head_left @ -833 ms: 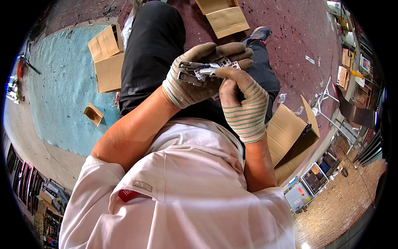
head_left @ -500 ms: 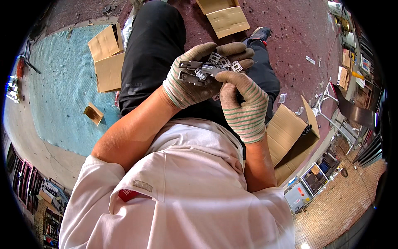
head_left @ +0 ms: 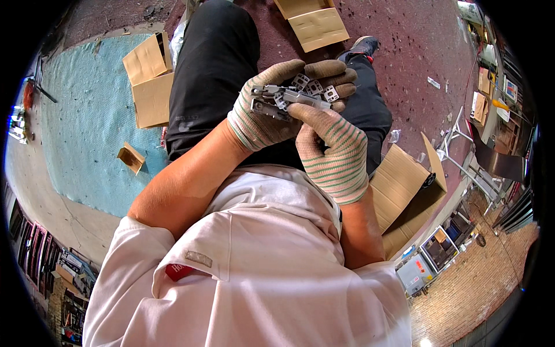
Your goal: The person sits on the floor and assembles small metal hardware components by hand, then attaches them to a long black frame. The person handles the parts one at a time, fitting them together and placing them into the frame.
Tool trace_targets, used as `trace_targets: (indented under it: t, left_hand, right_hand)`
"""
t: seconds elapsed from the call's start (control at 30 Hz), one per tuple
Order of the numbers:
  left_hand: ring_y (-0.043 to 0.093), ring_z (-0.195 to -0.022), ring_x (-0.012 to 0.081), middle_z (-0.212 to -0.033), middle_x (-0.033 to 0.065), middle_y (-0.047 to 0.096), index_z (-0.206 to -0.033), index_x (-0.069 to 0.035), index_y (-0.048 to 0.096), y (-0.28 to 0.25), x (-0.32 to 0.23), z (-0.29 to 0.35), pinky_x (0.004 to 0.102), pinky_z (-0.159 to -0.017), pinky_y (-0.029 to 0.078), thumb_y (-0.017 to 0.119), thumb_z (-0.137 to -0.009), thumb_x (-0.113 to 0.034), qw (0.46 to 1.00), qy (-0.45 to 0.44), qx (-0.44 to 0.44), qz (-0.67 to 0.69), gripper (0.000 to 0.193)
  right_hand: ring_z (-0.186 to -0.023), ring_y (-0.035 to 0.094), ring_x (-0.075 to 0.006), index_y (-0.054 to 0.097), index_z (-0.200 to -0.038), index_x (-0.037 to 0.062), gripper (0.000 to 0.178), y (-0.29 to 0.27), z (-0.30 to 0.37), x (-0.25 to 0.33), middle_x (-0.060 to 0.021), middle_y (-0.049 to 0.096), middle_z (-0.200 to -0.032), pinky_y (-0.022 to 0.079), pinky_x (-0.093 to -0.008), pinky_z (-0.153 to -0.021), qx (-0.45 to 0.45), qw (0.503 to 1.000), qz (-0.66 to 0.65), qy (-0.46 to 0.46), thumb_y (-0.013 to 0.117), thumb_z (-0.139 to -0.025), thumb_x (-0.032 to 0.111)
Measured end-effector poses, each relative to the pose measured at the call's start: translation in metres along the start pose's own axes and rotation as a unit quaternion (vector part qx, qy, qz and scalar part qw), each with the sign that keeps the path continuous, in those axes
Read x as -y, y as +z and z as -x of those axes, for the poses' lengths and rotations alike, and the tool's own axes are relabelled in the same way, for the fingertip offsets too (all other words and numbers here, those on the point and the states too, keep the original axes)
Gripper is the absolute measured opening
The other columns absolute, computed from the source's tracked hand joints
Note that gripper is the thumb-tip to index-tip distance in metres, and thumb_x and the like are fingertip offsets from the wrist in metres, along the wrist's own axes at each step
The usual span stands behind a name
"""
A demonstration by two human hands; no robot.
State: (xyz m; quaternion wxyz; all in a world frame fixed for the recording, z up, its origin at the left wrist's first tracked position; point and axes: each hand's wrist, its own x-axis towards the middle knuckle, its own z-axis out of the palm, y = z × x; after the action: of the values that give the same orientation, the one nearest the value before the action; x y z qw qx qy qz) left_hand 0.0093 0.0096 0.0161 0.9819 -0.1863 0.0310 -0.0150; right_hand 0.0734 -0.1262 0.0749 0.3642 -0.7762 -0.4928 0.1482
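Observation:
My left hand, in a striped knit glove with a brown palm, is turned up and cupped around several silver metal cabinet hinges. Small pierced metal plates belonging to the pile show near its curled fingers. My right hand, gloved alike, comes in from the right with thumb and forefinger pinched on the long smooth arm of one hinge, which lies across the left palm. Its other fingers fold under, partly hidden.
Opened cardboard boxes stand at the left, ahead and by my right side. A small carton piece lies on the blue mat. A white metal frame stands far right.
My right hand has shifted slightly left and down along the hinge, so more of its smooth arm shows. The left hand with the hinges has barely moved.

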Motion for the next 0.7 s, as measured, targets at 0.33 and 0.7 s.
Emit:
trace_targets:
  t: [0.33, 0.7]
  left_hand:
    - [0.036, -0.145, 0.0368, -0.155, 0.0261, 0.036, -0.152, 0.010, 0.028, 0.003, 0.000, 0.004, 0.0449, -0.122, 0.027, 0.043, -0.103, -0.030, 1.000, 0.004, 0.000, 0.019, 0.064]
    - [0.035, -0.146, 0.0359, -0.156, 0.0257, 0.035, -0.152, 0.010, 0.027, 0.003, -0.003, 0.005, 0.0436, -0.123, 0.026, 0.039, -0.104, -0.029, 0.999, -0.003, 0.006, 0.032, 0.062]
  right_hand:
    - [-0.078, 0.070, -0.0355, 0.070, -0.119, 0.0047, 0.034, -0.001, -0.004, 0.004, -0.0193, 0.071, -0.093, 0.057, -0.0374, -0.070, -0.044, 0.999, -0.014, 0.027, 0.060, -0.087, -0.004]
    - [-0.066, 0.063, -0.0163, 0.070, -0.118, 0.0041, 0.028, -0.005, -0.003, 0.016, -0.0109, 0.069, -0.081, 0.051, -0.0282, -0.061, -0.042, 0.966, -0.175, 0.186, 0.057, -0.093, 0.001]
